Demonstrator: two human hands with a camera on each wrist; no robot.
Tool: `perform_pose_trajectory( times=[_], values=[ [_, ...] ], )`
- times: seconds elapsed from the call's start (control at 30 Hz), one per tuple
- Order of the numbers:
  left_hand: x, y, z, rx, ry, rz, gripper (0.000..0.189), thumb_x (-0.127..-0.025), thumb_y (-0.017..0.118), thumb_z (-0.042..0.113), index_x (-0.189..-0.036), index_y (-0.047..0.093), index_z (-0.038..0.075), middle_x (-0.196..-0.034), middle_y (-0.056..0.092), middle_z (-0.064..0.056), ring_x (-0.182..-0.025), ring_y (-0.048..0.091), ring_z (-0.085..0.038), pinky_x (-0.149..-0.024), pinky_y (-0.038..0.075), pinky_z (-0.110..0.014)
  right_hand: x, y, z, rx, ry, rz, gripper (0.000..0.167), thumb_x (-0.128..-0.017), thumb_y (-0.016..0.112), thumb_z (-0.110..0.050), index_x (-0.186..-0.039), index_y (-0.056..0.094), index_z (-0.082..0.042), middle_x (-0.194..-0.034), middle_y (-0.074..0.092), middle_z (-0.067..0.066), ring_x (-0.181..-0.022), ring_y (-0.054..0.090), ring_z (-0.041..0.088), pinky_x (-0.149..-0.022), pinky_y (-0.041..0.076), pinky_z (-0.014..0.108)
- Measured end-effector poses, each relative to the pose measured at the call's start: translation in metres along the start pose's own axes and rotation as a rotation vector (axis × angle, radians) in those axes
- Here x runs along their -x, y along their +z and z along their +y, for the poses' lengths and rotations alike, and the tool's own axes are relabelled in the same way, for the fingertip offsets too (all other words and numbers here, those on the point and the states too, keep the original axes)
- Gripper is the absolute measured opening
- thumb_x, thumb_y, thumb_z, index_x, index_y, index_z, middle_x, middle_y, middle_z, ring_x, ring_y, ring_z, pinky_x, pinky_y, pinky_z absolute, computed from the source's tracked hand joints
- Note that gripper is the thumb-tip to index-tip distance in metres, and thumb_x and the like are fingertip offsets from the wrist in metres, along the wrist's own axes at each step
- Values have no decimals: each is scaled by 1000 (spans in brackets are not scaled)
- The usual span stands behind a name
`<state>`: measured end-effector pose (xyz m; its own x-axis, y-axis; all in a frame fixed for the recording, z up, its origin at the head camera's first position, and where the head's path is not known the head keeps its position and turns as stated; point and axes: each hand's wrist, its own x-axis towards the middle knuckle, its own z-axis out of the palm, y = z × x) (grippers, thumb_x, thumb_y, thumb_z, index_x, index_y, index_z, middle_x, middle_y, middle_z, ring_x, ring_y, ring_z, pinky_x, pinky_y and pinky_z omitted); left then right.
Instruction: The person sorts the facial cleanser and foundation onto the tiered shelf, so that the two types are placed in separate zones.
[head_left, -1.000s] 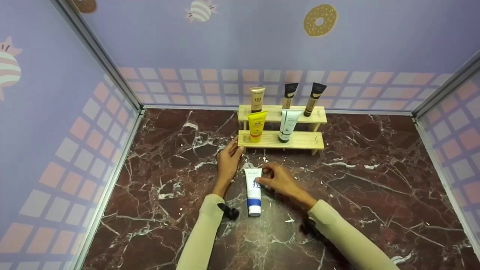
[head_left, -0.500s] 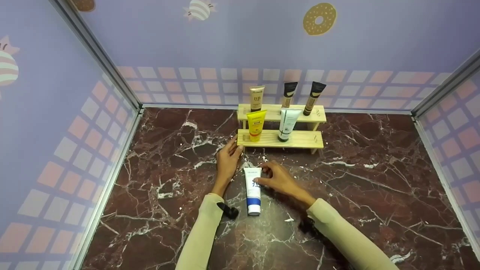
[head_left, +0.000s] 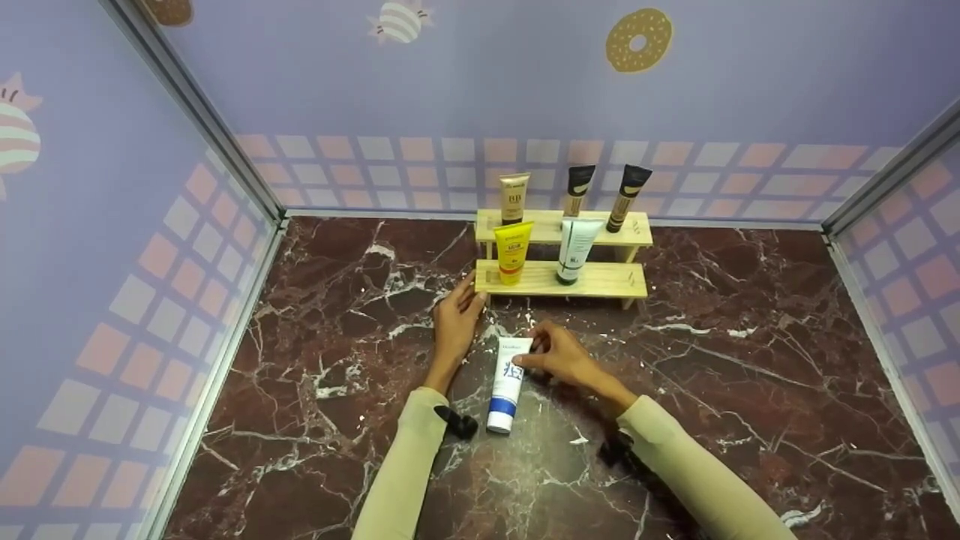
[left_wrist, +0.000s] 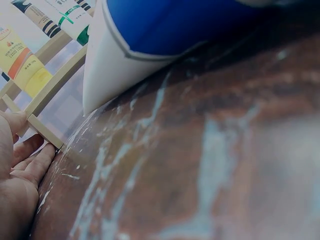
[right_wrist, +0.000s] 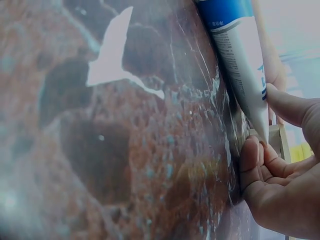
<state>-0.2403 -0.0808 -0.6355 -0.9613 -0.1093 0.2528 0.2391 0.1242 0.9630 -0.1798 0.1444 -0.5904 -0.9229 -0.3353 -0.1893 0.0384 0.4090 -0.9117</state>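
A white squeeze tube (head_left: 509, 386) with blue lettering and a blue band lies on the marble-patterned tabletop, its cap towards the person. My right hand (head_left: 562, 360) pinches its flat end, thumb on the upper face and fingers at the edge; this contact shows in the right wrist view. My left hand (head_left: 455, 319) touches the left front corner of the two-step wooden stand (head_left: 540, 288), fingers loosely extended beside its leg. On the lower step stand a yellow tube (head_left: 513, 253) and a pale green tube (head_left: 578, 250).
Along the upper step stand a gold tube (head_left: 514, 199) and two dark-capped tubes, one at the middle (head_left: 577, 191) and one at the right (head_left: 627, 199). A patterned back wall (head_left: 487, 82) rises behind the stand. Another panel (head_left: 135, 300) borders the left side.
The white tube has turned slightly: its flat end has shifted right and its cap end left. My right hand keeps its pinch, while my left hand stays at the stand.
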Motion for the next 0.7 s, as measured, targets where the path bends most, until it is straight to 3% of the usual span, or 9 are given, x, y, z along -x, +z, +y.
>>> perform_pose_trajectory(
  times=[0.13, 0.3, 0.7],
  values=[
    [0, 0, 0, -3, 8, 0, 49, -106, 75, 7, -153, 62, -3, -140, 70, -26, -131, 71, -38, -111, 59, -44, -1, -1, 1, -31, -5, 17, 46, -91, 90, -10, -121, 61, 10, -94, 70, 12, -73, 62, 14, -60, 55, 26],
    [1, -1, 0, 4, -17, -3, 50, -107, 74, 9, -154, 62, -1, -139, 72, -25, -129, 72, -36, -109, 60, -43, -1, -3, 1, -67, 16, 63, 48, -88, 91, -8, -121, 60, 9, -103, 72, 17, -84, 66, 18, -70, 58, 27],
    [0, 0, -1, 9, 0, 22, 47, -104, 77, 6, -150, 66, 0, -136, 72, -27, -125, 74, -39, -107, 61, -48, 0, -4, 6, -381, 55, 118, 45, -88, 83, 7, -123, 56, 14, -101, 72, 17, -82, 73, 16, -73, 64, 26]
  ],
)
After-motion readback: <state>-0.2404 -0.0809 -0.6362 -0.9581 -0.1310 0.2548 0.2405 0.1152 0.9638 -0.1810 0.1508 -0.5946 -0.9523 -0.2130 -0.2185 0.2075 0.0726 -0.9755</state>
